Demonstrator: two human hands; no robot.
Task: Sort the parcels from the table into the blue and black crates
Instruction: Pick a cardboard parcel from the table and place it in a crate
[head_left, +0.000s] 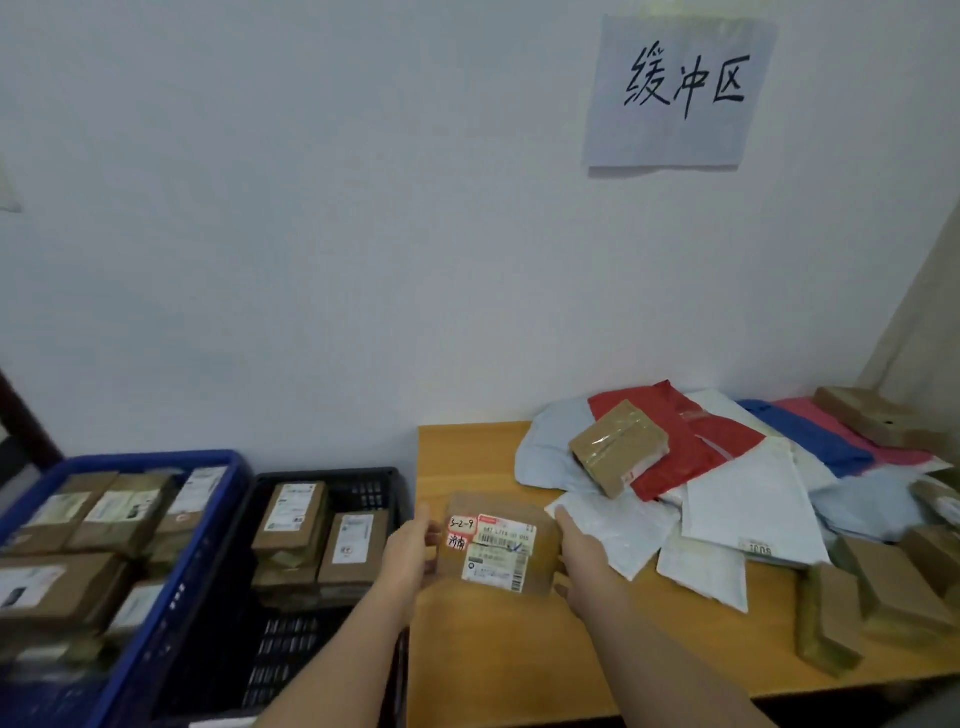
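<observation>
A small brown cardboard parcel with white shipping labels and red-edged stickers is held over the left end of the wooden table. My left hand grips its left edge and my right hand grips its right edge. The blue crate at far left holds several brown parcels. The black crate stands between it and the table, with a few brown boxes stacked at its far end.
A pile of parcels covers the table's right side: a taped brown box on red, white and pale-blue mailer bags, blue and pink bags behind, brown boxes at the front right. A paper sign hangs on the white wall.
</observation>
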